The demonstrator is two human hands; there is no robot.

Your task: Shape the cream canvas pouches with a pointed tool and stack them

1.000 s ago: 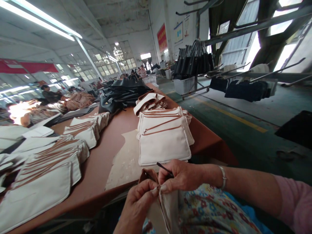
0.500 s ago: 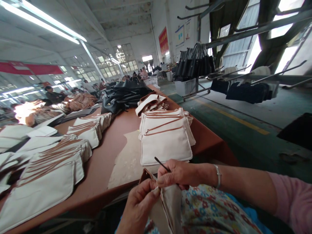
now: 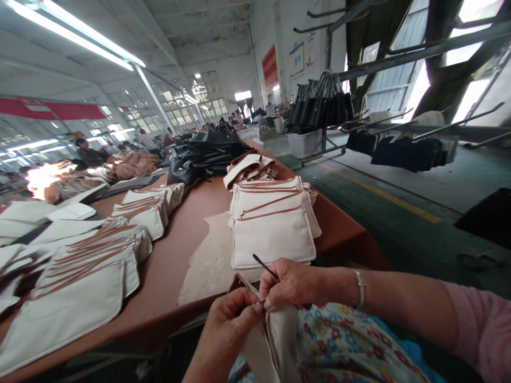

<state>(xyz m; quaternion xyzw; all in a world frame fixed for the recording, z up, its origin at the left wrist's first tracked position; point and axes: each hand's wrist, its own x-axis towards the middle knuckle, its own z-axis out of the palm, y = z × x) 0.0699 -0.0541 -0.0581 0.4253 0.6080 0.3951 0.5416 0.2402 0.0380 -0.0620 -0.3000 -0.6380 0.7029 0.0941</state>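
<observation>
Over my lap, against a floral apron (image 3: 339,340), hangs a cream fabric bag piece (image 3: 281,330) with brown trim. My left hand (image 3: 229,324) pinches its upper edge between thumb and fingers. Close beside it, my right hand (image 3: 293,284) is closed at the same edge, fingertips almost touching the left ones. A thin dark stick-like tool (image 3: 264,266) pokes up from the right hand; its lower end is hidden in the fingers. Just beyond my hands lies a stack of cream bag pieces (image 3: 273,239) with brown straps.
The brown-covered table (image 3: 191,213) carries a tan sheet (image 3: 203,266), rows of cream pieces (image 3: 88,282) at left and a black leather pile (image 3: 203,151) farther back. At right stands a metal rack (image 3: 327,96) with black bags (image 3: 319,109). Several people are in the background.
My left hand has shifted slightly right and up, closer to the right hand's fingertips. Both hands stay on the edge of the bag piece; the view has moved a little.
</observation>
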